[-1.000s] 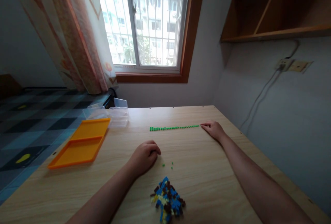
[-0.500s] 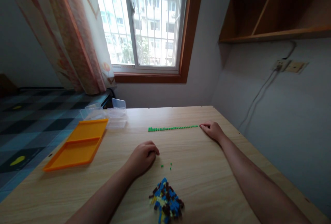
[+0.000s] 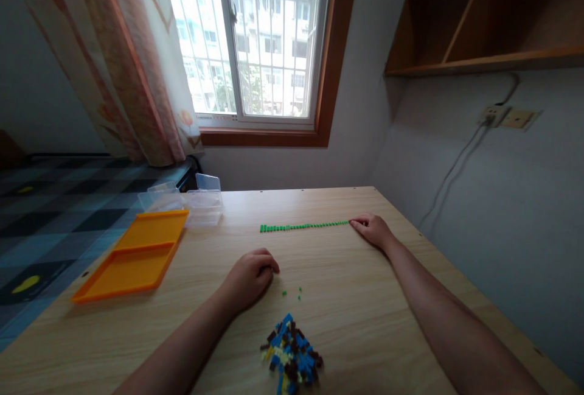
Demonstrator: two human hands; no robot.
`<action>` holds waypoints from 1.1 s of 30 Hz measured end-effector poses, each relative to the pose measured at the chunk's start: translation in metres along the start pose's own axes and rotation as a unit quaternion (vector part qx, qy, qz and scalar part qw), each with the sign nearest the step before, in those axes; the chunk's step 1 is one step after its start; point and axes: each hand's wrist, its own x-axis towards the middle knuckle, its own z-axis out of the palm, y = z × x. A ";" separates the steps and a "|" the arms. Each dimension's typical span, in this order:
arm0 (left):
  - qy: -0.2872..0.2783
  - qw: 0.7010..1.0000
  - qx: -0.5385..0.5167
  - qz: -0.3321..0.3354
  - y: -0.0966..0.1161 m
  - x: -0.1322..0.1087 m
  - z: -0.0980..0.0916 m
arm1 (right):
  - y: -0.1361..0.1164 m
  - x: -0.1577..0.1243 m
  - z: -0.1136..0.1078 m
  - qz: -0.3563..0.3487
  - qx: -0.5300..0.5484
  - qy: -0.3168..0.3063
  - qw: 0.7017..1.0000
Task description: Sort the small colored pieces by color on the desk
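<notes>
A long row of small green building bricks (image 3: 292, 227) runs across the table, with larger pieces at its left end and tiny ones toward the right. My right hand (image 3: 371, 229) is at the row's right end, thumb and fingertips pinched together at the last pieces; anything between them is too small to make out. Closer to me, my left hand (image 3: 253, 276) rests on the table with its fingers curled in, and their inside is hidden. Just right of it lie a few loose green bricks (image 3: 284, 293). Nearer still is a pile of blue, brown and yellow bricks (image 3: 294, 352).
An orange two-part tray (image 3: 132, 261) lies on the left of the wooden table (image 3: 365, 322). Behind it stand clear plastic boxes (image 3: 204, 203) with raised lids. A bed with a checked cover (image 3: 59, 218) adjoins on the left; a wall with a cable (image 3: 449, 176) is at right.
The whole view shifts slightly left. My right fingertips now sit right at the end of the green row, where a small gap showed before. My left hand stays in place.
</notes>
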 end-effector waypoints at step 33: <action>-0.127 0.990 -0.030 0.049 -0.002 0.000 -0.005 | -0.050 -0.030 0.004 0.102 0.268 0.006 0.958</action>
